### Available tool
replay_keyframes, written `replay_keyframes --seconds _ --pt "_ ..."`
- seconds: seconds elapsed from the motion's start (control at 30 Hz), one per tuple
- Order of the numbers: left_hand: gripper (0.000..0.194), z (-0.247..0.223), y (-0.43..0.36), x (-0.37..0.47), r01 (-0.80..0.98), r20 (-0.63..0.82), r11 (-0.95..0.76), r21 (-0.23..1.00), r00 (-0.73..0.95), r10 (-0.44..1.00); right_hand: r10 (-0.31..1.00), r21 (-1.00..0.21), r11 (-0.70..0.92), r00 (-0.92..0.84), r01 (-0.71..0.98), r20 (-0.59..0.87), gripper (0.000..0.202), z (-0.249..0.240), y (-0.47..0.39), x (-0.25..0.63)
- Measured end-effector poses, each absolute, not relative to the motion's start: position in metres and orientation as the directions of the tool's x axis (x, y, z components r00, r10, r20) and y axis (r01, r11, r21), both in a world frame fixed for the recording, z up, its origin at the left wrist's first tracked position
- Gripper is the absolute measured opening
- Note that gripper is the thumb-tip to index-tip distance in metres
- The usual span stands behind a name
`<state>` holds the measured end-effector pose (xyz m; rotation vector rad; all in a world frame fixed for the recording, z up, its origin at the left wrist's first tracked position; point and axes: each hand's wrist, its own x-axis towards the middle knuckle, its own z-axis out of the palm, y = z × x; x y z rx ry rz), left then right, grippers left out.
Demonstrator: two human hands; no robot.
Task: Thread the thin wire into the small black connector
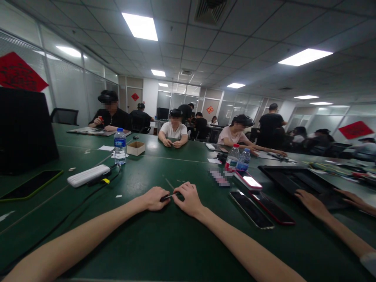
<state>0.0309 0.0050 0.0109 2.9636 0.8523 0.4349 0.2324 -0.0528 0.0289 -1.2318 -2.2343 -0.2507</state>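
Note:
My left hand (156, 198) rests on the green table (141, 250) with its fingers closed around a small dark object (165, 198). A thin, light-coloured piece reaches from that object toward my right hand (187, 198). The fingertips of my right hand are bent together at the far end of this piece, close to my left hand. What exactly the piece is, I cannot make out. A small white scrap (118, 196) lies left of my left hand.
Left are a white power bank (88, 175), cable, green-edged phone (31, 185), bottle (120, 147) and small box (136, 148). Right are phones (252, 209), bottles (232, 158) and a black tray (305, 184) with another person's hands on it. People sit across the table.

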Motion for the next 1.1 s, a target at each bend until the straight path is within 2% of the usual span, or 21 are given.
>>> replay_keyframes --seconds 0.2,0.5,0.83,1.1 --pt "0.025 0.0089 0.0075 0.0320 0.530 0.243 -0.843 0.097 0.808 0.536 0.652 -0.006 0.566 -0.443 0.824 0.615 0.016 0.0299 -0.0574 0.2280" --pt "0.029 0.0066 0.0122 0.0317 0.530 0.215 -0.842 0.098 0.815 0.538 0.711 -0.117 0.567 -0.413 0.815 0.569 0.013 0.0276 -0.0552 0.2270" --pt "0.027 0.0066 0.0130 0.0327 0.509 0.204 -0.857 0.072 0.834 0.513 0.803 -0.171 0.552 -0.464 0.816 0.375 0.022 0.0331 -0.0561 0.2310" --pt "0.028 0.0043 0.0143 0.0333 0.518 0.205 -0.853 0.060 0.830 0.518 0.797 -0.156 0.550 -0.460 0.820 0.391 0.022 0.0312 -0.0559 0.2313"
